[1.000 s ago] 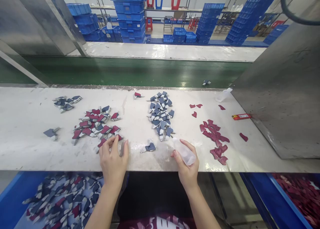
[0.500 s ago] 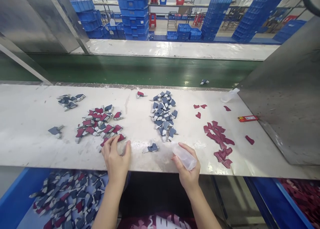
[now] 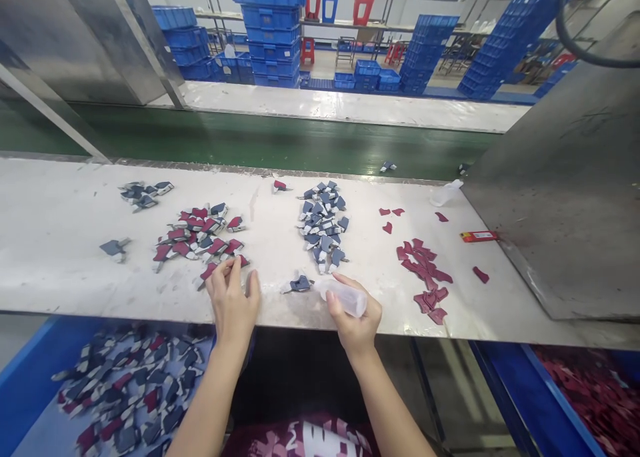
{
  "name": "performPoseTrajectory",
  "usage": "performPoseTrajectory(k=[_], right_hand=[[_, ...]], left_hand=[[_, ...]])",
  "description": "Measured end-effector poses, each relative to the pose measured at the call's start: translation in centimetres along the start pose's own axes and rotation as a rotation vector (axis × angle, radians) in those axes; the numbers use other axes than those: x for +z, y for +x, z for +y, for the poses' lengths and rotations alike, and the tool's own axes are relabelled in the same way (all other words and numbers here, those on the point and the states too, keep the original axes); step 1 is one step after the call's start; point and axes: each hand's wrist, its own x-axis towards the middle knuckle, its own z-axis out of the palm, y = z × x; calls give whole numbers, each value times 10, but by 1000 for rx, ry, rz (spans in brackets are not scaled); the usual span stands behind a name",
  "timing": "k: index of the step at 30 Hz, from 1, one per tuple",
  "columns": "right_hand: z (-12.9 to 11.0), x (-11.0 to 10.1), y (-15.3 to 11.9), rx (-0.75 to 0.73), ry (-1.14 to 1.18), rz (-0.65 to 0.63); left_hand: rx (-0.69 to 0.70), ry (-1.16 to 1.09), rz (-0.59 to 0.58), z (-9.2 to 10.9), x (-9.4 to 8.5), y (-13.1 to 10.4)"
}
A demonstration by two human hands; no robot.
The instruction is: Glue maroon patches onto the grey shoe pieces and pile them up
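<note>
My right hand (image 3: pixel 361 318) is closed round a translucent squeeze bottle (image 3: pixel 345 297). The bottle's narrow tip points left, close to a single blue-grey and white piece (image 3: pixel 301 283) on the white table; I cannot tell whether they touch. My left hand (image 3: pixel 233 300) rests at the front edge of a heap of pieces with red tops (image 3: pixel 193 234). Its thumb is spread from the fingers, and the fingertips are beside or on a red-topped piece (image 3: pixel 209 270). A column of blue-grey pieces (image 3: pixel 323 220) lies beyond the bottle. Loose dark-red flat patches (image 3: pixel 423 264) lie to the right.
A blue bin (image 3: pixel 30 370) of pieces is below left, and another bin (image 3: pixel 575 394) of red patches below right. A green belt (image 3: pixel 300 144) runs behind the table. A metal panel (image 3: pixel 560 197) bounds the right. Nearby lie a second bottle (image 3: pixel 445 193) and a red-yellow packet (image 3: pixel 479 236).
My right hand has moved the bottle left, its tip now close to the single blue-grey piece. My left hand stays by the heap. Another piece now shows on the belt at right.
</note>
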Motion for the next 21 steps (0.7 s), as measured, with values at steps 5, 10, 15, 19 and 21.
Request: performPoseTrajectory(k=[5,10,15,19,21], right_hand=[[-4,8,1,-83,-123,-25],[-4,7,1,-106,-179,-28],[-5,7,1,-113,-194,-42],[-4,7,1,-124,-196,-46],[-3,6,1,-139,-195,-49]], left_hand=[[0,13,-18,0,0,-1],[-44,-7,-41,2,-1,1],[-58,-21,18,11,-8,-2],[140,-200,-110,24,-15,-11],[231,-254,-272,29,-15,-14]])
